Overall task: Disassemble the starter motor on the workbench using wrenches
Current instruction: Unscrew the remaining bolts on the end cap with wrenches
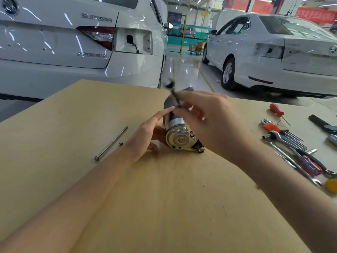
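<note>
My right hand (204, 114) pinches a long bolt (174, 95) above the starter motor (177, 130), while my left hand (149, 136) steadies the motor on the workbench (164, 198).

The bolt is blurred and slants up and away from my right fingertips, its head at the far end. The motor lies on its side just beneath that grip, round end cap facing me; my left forefinger lies straight along its casing, thumb tucked against its side. Well left of my left hand lie a second long bolt (111, 143) and a small screw (120, 143). Right of my right forearm, wrenches (284, 152) and screwdrivers (277, 111) are scattered.
</note>
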### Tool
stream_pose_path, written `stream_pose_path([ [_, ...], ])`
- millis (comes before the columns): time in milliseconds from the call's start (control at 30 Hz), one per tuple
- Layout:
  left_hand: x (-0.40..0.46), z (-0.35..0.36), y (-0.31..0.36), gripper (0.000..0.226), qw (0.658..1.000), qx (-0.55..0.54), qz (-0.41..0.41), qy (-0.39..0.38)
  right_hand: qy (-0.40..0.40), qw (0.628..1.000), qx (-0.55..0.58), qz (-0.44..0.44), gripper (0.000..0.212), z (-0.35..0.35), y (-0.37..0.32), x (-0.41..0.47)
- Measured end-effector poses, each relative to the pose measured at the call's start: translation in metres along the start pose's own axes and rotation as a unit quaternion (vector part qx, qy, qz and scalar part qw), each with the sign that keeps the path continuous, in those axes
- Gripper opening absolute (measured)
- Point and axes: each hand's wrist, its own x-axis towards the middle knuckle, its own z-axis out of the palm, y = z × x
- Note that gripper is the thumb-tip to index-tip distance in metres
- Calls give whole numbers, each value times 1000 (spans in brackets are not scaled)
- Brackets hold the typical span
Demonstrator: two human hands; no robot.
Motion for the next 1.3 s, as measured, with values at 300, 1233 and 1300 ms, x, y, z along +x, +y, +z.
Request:
stream_pose_path([
  [300,4,-18,-1,59,966,-235,-102,-17,-327,925,-161,-111,15,25,-12,15],
  [1233,3,6,-2,41,991,-82,-88,55,226,580,673,400,23,25,30,-59],
  [1300,3,6,-2,41,991,-81,-88,62,225,588,666,399,21,26,30,-60],
])
